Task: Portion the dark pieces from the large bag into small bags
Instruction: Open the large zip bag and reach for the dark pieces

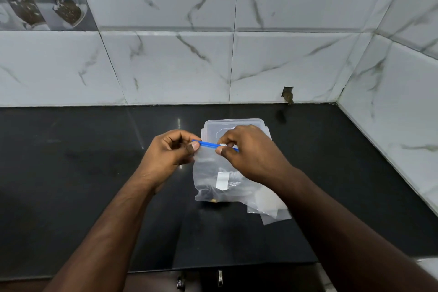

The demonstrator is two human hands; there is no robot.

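Both hands hold the bag upright between them: left hand pinches one zip end, right hand pinches the slider. Zip runs sideways. The dark pieces at its bottom are hard to make out.

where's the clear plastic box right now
In the head view the box sits on the black counter right of centre, toward the tiled wall, just behind the right hand and the zip bag both hands hold.
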